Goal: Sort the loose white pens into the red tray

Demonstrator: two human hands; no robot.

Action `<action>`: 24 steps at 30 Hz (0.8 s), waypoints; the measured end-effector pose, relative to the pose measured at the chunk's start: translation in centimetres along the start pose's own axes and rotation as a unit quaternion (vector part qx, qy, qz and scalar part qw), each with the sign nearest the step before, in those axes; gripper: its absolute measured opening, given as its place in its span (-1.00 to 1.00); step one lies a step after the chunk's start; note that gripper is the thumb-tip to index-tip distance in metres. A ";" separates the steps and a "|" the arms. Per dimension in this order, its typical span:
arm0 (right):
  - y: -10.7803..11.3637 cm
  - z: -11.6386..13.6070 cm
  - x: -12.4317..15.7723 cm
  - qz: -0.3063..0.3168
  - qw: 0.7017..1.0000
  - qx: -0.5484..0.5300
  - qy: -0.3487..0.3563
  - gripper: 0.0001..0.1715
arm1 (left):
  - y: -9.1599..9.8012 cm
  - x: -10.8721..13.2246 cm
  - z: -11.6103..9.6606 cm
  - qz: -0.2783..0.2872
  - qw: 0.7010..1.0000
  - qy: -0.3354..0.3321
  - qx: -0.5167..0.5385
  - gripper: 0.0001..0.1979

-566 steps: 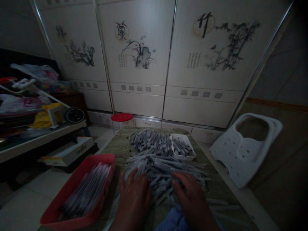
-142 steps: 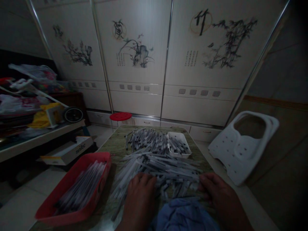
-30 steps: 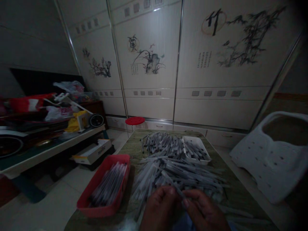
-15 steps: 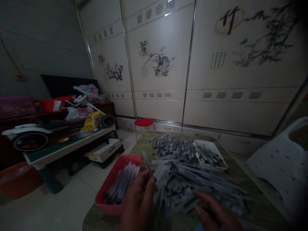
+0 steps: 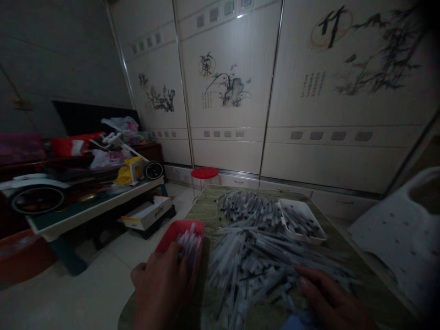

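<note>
Slim translucent pens, some dark inside, lie in a large loose pile across the table. My left hand is over the red basket, its fingers curled down among the pens in it. The fingertips are hidden, and I cannot make out what they hold. At the right edge of the pile is my right hand, thumb and forefinger drawn close together at the pens. Whatever is between those fingertips is too dim to name. Farther back, a white tray holds more pens.
The greenish table has a red stool behind it. A pale plastic chair stands at the right. To the left, a low bench carries a scooter and bags, with an open shoebox nearby.
My left hand has moved left and down into the red basket; the pen it held upright is no longer distinct. My right hand has shifted slightly right along the pile.
</note>
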State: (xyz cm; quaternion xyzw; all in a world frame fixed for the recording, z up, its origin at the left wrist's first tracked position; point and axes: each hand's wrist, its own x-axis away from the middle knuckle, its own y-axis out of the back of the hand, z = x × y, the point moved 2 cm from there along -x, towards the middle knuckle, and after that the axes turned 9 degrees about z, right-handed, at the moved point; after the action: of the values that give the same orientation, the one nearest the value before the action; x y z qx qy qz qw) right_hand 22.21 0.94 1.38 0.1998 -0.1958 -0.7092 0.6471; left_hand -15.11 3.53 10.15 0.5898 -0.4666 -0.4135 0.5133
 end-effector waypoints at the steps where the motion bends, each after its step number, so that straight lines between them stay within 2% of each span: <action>1: 0.0 0.1 0.1 -0.006 1.000 0.001 0.000 -0.48 | 0.0 -0.1 0.0 0.012 1.000 0.005 -0.001 -0.61; 4: 0.0 0.5 0.3 -0.016 1.000 -0.017 -0.014 -0.44 | 0.1 -0.2 -0.3 0.032 0.999 0.018 0.002 -0.62; 7: 0.4 1.1 0.4 -0.027 0.999 -0.026 -0.019 -0.45 | 0.2 0.0 -0.8 -0.034 0.999 0.005 0.011 -0.61; 10: 1.0 1.7 0.5 -0.019 0.999 -0.025 -0.024 -0.46 | -0.3 0.4 -1.7 -0.117 0.988 -0.075 0.065 -0.63; 13: 1.6 1.9 0.4 -0.026 0.999 -0.015 -0.028 -0.49 | -1.3 1.1 -3.3 -0.146 0.961 -0.188 0.138 -0.70; 16: 2.1 1.8 0.4 -0.042 0.999 -0.007 -0.034 -0.52 | -2.5 2.0 -5.3 -0.114 0.947 -0.251 0.165 -0.76; 21: 2.5 1.3 0.2 -0.038 0.998 -0.007 -0.043 -0.54 | -4.8 2.7 -8.3 -0.022 0.949 -0.282 0.139 -0.77; 24: 2.6 1.1 0.1 -0.035 0.998 -0.022 -0.046 -0.52 | -6.2 2.8 -9.4 0.034 0.956 -0.271 0.106 -0.75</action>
State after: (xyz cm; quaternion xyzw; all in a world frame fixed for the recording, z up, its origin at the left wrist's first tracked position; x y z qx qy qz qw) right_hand 23.83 0.59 3.69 0.1589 -0.2027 -0.7438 0.6168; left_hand -4.57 3.15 5.17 0.4903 -0.6488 -0.4886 0.3161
